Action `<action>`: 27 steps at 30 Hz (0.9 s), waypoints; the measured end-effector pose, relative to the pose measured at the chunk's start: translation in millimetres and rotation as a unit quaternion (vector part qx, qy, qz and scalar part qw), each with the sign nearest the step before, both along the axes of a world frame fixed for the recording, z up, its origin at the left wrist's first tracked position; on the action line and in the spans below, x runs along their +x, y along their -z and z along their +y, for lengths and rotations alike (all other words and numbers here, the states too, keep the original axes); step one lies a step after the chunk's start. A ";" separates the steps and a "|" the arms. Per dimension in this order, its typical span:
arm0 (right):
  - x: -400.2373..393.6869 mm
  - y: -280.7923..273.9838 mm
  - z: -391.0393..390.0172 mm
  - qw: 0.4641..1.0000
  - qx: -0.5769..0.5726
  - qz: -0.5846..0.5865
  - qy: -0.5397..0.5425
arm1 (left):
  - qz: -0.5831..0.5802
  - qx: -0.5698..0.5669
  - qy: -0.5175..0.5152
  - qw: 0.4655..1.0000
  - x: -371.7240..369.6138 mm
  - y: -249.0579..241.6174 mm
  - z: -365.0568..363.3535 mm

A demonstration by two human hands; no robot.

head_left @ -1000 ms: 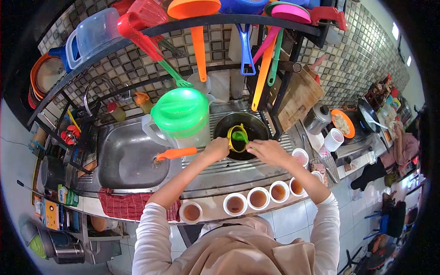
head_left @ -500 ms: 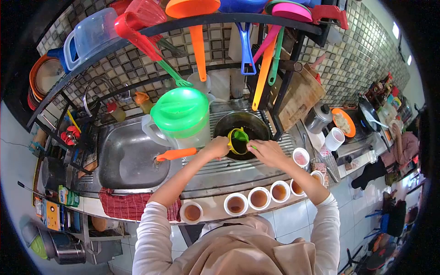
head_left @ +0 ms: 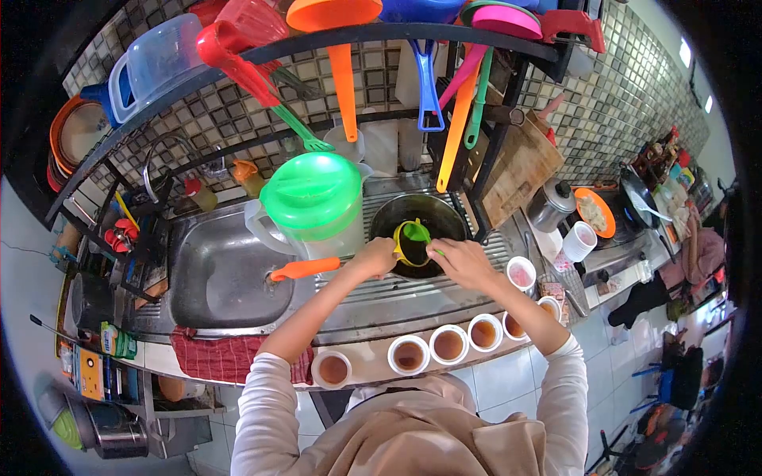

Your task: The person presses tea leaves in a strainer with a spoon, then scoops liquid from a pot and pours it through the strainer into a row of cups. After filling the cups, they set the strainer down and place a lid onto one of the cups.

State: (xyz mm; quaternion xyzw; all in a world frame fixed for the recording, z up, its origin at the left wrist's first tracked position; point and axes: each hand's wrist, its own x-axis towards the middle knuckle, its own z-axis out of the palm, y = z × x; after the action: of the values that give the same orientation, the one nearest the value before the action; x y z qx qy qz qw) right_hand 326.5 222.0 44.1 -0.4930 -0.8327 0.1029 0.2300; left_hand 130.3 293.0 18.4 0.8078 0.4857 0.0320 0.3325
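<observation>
A yellow-rimmed strainer point(head_left: 399, 247) is in my left hand point(head_left: 376, 258), its round rim over the pot. My right hand point(head_left: 462, 262) grips the handle of a green scoop point(head_left: 416, 231), whose bowl lies within the yellow rim. Dark liquid shows in the metal pot point(head_left: 381, 218) under both tools. Along the counter's front edge, below my forearms, stand several white cups point(head_left: 409, 355) of reddish-brown liquid. Another white cup point(head_left: 521, 273), with something pinkish inside, is just right of my right wrist.
Left of the pot stands a large pitcher with a green lid point(head_left: 310, 190), beside the steel sink point(head_left: 230, 274). An orange handle point(head_left: 305, 268) juts over the sink's edge. Utensils hang from the black rack point(head_left: 333, 40) overhead. A red cloth point(head_left: 214, 355) drapes over the front edge.
My hands and both tools stay over the pot with only slight shifts. At far right, another person's arm near the wok has drawn back.
</observation>
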 end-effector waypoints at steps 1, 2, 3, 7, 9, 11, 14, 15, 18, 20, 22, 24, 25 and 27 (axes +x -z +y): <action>-1.2 -0.7 0.1 1.000 -0.009 -0.015 0.005 | 0.001 0.012 0.007 1.000 0.2 2.0 0.2; -2.2 -0.6 -1.1 1.000 -0.009 -0.015 0.006 | 0.001 0.012 0.008 1.000 0.3 4.1 0.7; -3.0 -0.7 -2.2 0.999 -0.031 -0.013 -0.030 | 0.013 0.003 0.006 1.000 0.3 5.7 2.1; 5.6 -0.8 1.0 0.995 -0.055 0.001 -0.080 | 0.010 -0.015 0.009 1.000 -1.4 2.6 1.6; 10.0 -5.5 4.7 0.996 -0.057 -0.024 -0.057 | 0.000 -0.006 0.006 1.000 -0.3 -2.1 -2.6; 7.7 -4.4 3.9 0.998 -0.042 -0.016 -0.041 | -0.009 0.003 0.005 1.000 0.5 -4.3 -4.5; 7.1 -0.2 1.2 0.997 -0.044 0.006 -0.068 | -0.001 -0.003 0.008 1.000 0.8 -2.4 -1.6; 6.9 0.5 1.2 0.992 -0.062 0.021 -0.112 | 0.004 -0.006 0.006 1.000 0.1 0.1 -0.2; 13.2 -10.4 2.0 0.994 -0.074 -0.004 -0.085 | 0.006 -0.011 0.012 1.000 -0.9 0.7 0.7; 13.7 -9.5 3.2 0.995 -0.074 -0.043 -0.059 | 0.006 -0.011 0.023 1.000 0.2 1.2 -0.1; 10.7 -8.5 1.7 0.995 -0.054 -0.071 -0.038 | 0.003 0.012 0.011 1.000 1.3 1.6 -1.4; 12.2 -3.4 2.1 0.994 -0.055 -0.078 -0.053 | -0.001 0.022 0.013 1.000 0.2 0.7 -2.8; 12.5 -3.4 2.1 0.995 -0.056 -0.041 -0.069 | -0.005 0.030 0.013 0.999 -1.0 -2.0 -4.7; 11.9 -8.7 0.9 0.996 -0.049 0.000 -0.076 | -0.006 0.041 0.015 0.999 -1.7 -7.8 -8.8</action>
State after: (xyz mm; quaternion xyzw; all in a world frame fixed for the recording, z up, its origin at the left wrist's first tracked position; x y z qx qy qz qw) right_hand 338.4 222.9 52.8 -0.4385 -0.8619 0.1608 0.1973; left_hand 128.6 284.2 26.2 0.8280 0.4696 0.0513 0.3022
